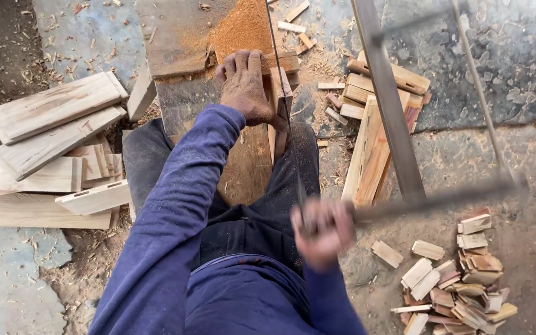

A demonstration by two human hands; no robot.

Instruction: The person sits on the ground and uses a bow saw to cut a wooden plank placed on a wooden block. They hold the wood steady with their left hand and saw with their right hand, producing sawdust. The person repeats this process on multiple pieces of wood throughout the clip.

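Sawing under way: left hand point(245, 87) presses flat on wood piece point(280, 93) at plank point(187, 37) edge; right hand point(322, 231), blurred, fist closed on frame saw point(398, 155). Next stroke likely needs steady downward hold.

A: The right hand point(322, 231) is blurring, so I'm not making out its fingers or how it's gripping the saw point(398, 155).

B: The saw's frame is smearing too, and the top edge is cutting it off.

A: The left hand point(246, 87) is covering part of the wood piece point(280, 105).

B: The pile of offcuts point(460, 279) is running off the bottom edge.
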